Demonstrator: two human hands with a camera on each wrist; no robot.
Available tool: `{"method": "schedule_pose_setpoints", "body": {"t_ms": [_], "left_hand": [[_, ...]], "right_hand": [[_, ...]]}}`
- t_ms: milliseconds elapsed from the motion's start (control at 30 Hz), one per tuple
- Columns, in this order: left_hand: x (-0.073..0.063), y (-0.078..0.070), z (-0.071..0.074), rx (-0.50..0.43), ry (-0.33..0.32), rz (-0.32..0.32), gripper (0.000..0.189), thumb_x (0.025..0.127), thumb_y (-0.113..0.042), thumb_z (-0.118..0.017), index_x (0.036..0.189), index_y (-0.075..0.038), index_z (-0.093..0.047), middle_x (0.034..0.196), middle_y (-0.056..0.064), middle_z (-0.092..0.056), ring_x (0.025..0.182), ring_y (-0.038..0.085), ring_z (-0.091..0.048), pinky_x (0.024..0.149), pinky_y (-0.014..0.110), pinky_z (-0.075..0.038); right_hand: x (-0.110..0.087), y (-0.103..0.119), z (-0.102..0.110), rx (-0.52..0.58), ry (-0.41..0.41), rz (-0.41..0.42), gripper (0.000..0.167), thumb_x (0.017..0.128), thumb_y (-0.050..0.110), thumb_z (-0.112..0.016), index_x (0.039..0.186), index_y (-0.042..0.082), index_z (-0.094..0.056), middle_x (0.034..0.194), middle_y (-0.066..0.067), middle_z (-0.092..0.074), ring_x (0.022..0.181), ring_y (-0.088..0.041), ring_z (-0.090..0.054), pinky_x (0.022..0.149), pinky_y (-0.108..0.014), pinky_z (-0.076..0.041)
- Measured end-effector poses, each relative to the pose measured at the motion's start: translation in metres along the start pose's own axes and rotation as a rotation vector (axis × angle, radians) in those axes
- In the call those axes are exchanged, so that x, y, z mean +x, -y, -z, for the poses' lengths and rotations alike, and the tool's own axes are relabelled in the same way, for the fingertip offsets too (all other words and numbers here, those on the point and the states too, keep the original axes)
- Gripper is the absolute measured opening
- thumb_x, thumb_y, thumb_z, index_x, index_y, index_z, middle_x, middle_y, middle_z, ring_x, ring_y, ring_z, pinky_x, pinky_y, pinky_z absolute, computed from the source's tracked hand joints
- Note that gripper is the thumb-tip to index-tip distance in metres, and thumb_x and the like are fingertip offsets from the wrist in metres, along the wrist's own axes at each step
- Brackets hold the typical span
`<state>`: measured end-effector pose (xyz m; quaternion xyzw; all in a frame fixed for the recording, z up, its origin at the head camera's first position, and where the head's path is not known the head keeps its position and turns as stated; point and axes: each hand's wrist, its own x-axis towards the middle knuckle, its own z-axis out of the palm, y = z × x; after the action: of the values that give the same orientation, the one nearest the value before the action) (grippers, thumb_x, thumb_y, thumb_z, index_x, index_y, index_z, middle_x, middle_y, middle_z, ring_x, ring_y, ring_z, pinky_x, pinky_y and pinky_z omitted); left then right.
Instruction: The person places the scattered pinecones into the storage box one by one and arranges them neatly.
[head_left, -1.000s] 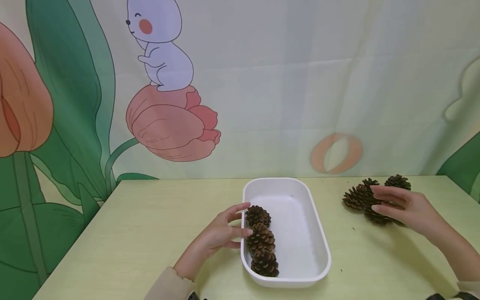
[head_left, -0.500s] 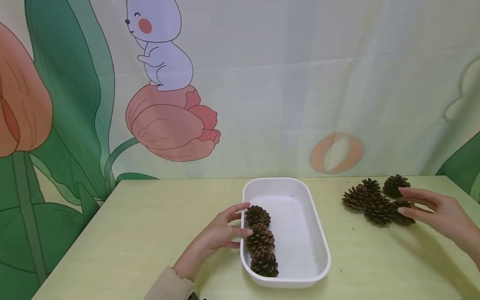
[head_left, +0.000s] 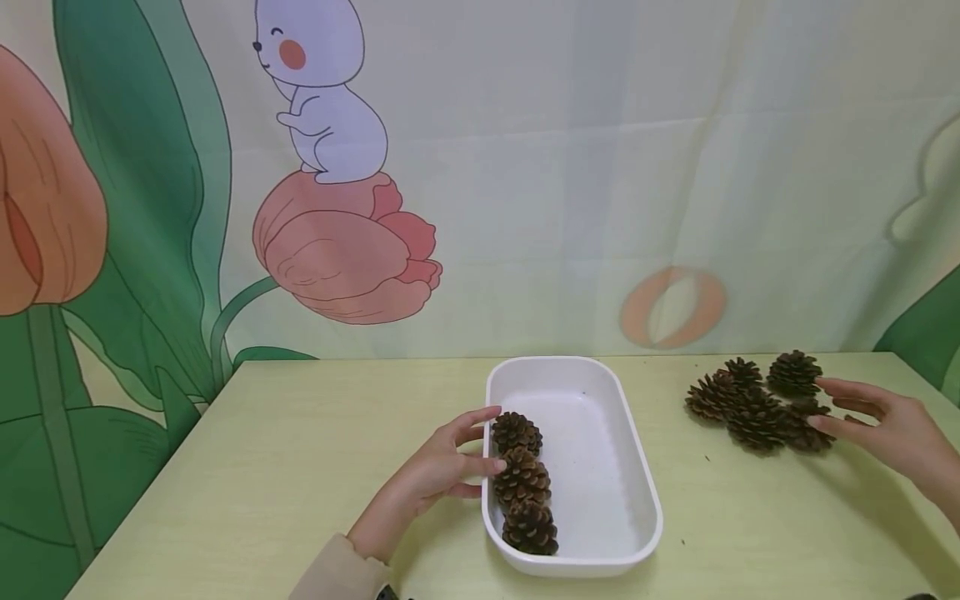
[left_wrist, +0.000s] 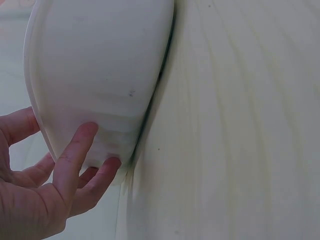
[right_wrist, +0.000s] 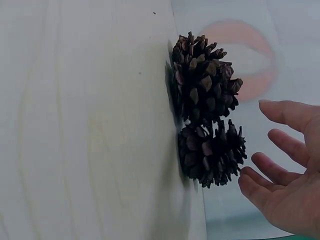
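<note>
A white tray (head_left: 592, 467) stands on the table, with three pine cones (head_left: 522, 477) in a row along its inner left side. My left hand (head_left: 446, 460) holds the tray's left wall, thumb over the rim; in the left wrist view, fingers (left_wrist: 75, 155) lie against the outside of the white wall. To the right is a cluster of several brown pine cones (head_left: 753, 418). My right hand (head_left: 888, 423) is at the cluster's right side, fingers spread and slightly bent, holding nothing. In the right wrist view its fingertips are close to the lower pine cone (right_wrist: 212, 152).
The light wooden table (head_left: 315, 475) ends at a hanging cloth (head_left: 510, 208) printed with tulips and a white animal. Small dark bits lie on the table between the tray and the cluster.
My right hand has moved right, from over the pine cone cluster to its right side, uncovering more cones. The left hand and the tray have stayed put.
</note>
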<state>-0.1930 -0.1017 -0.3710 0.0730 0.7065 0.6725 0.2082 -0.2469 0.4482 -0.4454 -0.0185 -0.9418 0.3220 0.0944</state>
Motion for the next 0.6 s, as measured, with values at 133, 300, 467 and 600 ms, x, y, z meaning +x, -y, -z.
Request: {"method": "schedule_pose_setpoints", "body": {"t_ms": [133, 300, 467, 600], "left_hand": [[0.000, 0.000, 0.000, -0.003, -0.001, 0.004, 0.069, 0.080, 0.004, -0.064, 0.140, -0.014, -0.035, 0.140, 0.028, -0.026, 0.101, 0.033, -0.057, 0.073, 0.045, -0.055], [0.000, -0.001, 0.000, -0.003, -0.001, 0.004, 0.069, 0.079, 0.004, -0.064, 0.140, -0.013, -0.035, 0.140, 0.027, -0.027, 0.100, 0.032, -0.057, 0.073, 0.045, -0.055], [0.000, 0.000, 0.000, -0.003, 0.001, 0.002, 0.070, 0.079, 0.004, -0.064, 0.140, -0.013, -0.035, 0.140, 0.027, -0.028, 0.100, 0.032, -0.057, 0.073, 0.045, -0.055], [0.000, 0.000, 0.000, -0.001, 0.000, 0.005, 0.069, 0.080, 0.003, -0.064, 0.140, -0.014, -0.035, 0.140, 0.027, -0.027, 0.101, 0.033, -0.057, 0.074, 0.045, -0.055]], "right_hand": [[0.006, -0.009, -0.004, 0.016, 0.020, -0.012, 0.076, 0.079, 0.052, -0.062, 0.142, 0.021, -0.033, 0.137, -0.024, -0.036, 0.114, -0.045, -0.037, 0.078, -0.055, -0.043], [0.007, -0.004, -0.006, 0.020, 0.074, -0.029, 0.084, 0.077, 0.054, -0.063, 0.141, 0.008, -0.033, 0.134, -0.029, -0.035, 0.113, -0.047, -0.037, 0.076, -0.055, -0.044], [0.006, 0.008, -0.006, -0.010, 0.113, -0.031, 0.086, 0.077, 0.054, -0.063, 0.139, 0.002, -0.033, 0.132, -0.032, -0.036, 0.111, -0.050, -0.039, 0.074, -0.052, -0.047], [0.005, 0.014, -0.003, -0.036, 0.127, -0.032, 0.084, 0.078, 0.052, -0.063, 0.139, 0.002, -0.034, 0.129, -0.033, -0.038, 0.108, -0.049, -0.043, 0.072, -0.050, -0.050]]}}
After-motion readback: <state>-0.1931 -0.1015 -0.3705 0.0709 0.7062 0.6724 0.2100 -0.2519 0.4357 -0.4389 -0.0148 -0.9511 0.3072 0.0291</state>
